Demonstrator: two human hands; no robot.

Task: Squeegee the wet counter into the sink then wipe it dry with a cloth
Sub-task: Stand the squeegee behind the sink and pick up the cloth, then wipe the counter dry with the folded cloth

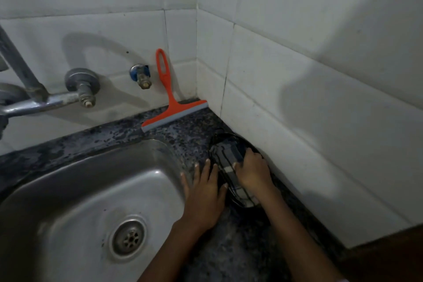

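An orange squeegee (pixel 170 101) leans upright against the tiled back wall, its grey blade resting on the dark speckled counter (pixel 190 135) behind the sink. A dark checked cloth (pixel 226 155) lies on the counter strip between the steel sink (pixel 96 190) and the right wall. My right hand (pixel 253 170) presses down on the cloth, fingers curled over it. Beside the cloth, my left hand (pixel 203 188) lies flat on the counter at the sink's right rim, fingers spread and holding nothing.
A metal tap (pixel 29 89) with a valve projects from the back wall at left, and a small blue-collared valve (pixel 140 76) sits beside the squeegee handle. White tiled walls meet in a corner behind the counter. The sink drain (pixel 129 239) is at bottom centre.
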